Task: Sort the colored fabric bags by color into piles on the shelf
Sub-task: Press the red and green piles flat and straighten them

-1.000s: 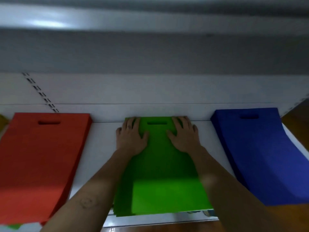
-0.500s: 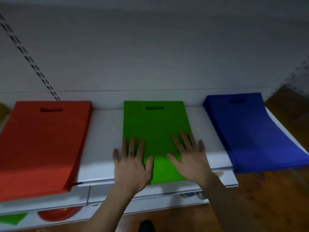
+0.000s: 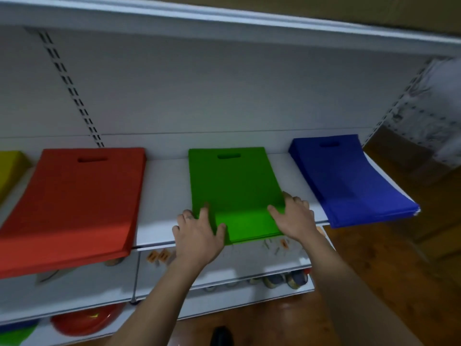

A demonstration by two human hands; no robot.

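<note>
Green bags (image 3: 232,191) | hands flat on them: left (image 3: 197,236), right (image 3: 294,218) | red pile (image 3: 72,203), blue pile (image 3: 349,181) flank

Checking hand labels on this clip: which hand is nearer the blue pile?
Right. The right hand rests on the green pile's near right corner, facing the blue pile; the left hand rests on its near left corner, farther away.

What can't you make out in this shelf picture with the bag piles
Head view:
- Yellow pile: cut off by the left edge.
- Green pile: near corners hidden under left hand and right hand.
- Lower-shelf items: too small and dark to identify.
</note>
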